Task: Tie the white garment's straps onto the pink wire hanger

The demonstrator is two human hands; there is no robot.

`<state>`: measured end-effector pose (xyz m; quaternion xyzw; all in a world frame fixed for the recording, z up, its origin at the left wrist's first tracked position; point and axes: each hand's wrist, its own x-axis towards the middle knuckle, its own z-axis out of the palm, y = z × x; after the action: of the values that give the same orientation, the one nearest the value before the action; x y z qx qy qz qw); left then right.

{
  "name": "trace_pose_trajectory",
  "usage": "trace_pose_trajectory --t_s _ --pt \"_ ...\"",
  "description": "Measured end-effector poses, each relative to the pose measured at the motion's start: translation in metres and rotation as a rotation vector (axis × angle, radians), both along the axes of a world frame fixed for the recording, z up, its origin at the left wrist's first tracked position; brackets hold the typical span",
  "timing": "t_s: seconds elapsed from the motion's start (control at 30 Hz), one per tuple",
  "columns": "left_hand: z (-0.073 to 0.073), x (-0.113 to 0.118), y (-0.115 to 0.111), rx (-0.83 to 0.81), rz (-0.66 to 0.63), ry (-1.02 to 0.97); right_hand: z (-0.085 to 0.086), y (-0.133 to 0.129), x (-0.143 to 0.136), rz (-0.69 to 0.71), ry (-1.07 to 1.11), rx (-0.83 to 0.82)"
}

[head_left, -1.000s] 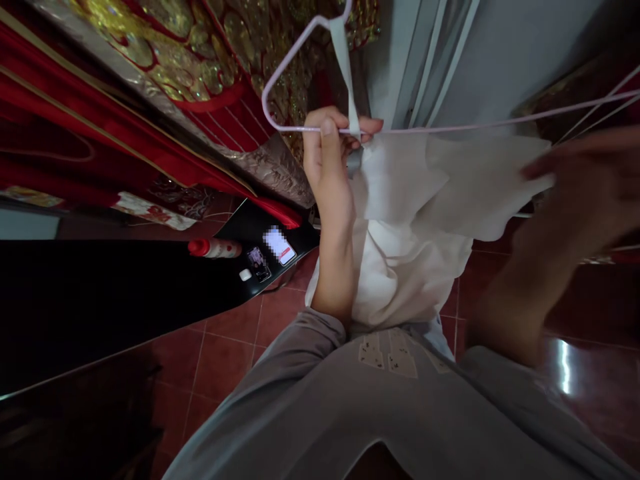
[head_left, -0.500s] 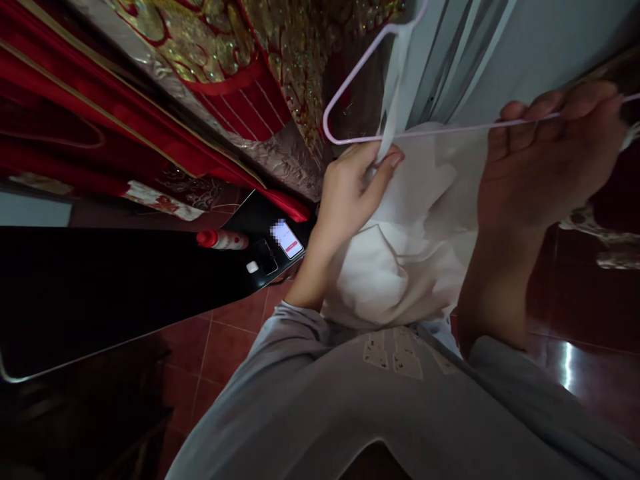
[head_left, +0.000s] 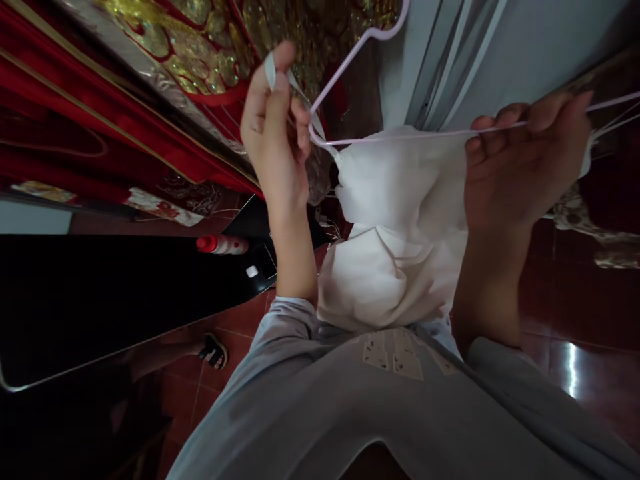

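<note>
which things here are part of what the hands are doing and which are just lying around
In hand:
- pink hanger, held by the right hand
- white strap, pinched by the left hand
- white cloth, below the hanger

Lying about:
- red-capped bottle
- small white case
- black table under both

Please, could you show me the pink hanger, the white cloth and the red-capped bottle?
Pink hanger [head_left: 341, 72], head view: sloping arm.
White cloth [head_left: 393, 223], head view: its middle.
Red-capped bottle [head_left: 231, 245], head view: its side.
</note>
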<state>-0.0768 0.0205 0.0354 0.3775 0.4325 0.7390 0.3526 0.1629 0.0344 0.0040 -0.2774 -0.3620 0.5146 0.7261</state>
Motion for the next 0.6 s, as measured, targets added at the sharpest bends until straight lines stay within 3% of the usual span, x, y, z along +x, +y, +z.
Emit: trace_pose_trajectory --t_s 0.1,0.23,0.3,0.43,0.5,0.53,0.6 --pt "-0.010 0.024 -0.004 -0.083 0.079 -0.213 0.001 0.001 -0.005 -0.039 -0.013 -0.011" --pt "-0.022 0.052 -0.006 -0.078 0.191 -0.459 0.005 0.002 -0.012 -0.064 0.026 -0.019" --pt "-0.023 0.062 -0.006 -0.094 0.110 -0.500 0.006 0.000 -0.015 -0.044 0.040 -0.018" --pt "-0.016 0.081 -0.012 -0.123 -0.235 -0.332 0.004 -0.007 -0.020 0.049 0.010 -0.056" --pt "-0.012 0.086 -0.017 -0.063 -0.269 -0.233 0.003 -0.010 -0.016 0.061 -0.045 -0.074" --pt "-0.011 0.086 -0.019 -0.035 -0.256 -0.202 0.003 -0.011 -0.011 0.024 -0.081 -0.082" --pt "-0.011 0.084 -0.019 -0.015 -0.226 -0.158 0.005 -0.012 0.008 -0.216 -0.141 -0.074"
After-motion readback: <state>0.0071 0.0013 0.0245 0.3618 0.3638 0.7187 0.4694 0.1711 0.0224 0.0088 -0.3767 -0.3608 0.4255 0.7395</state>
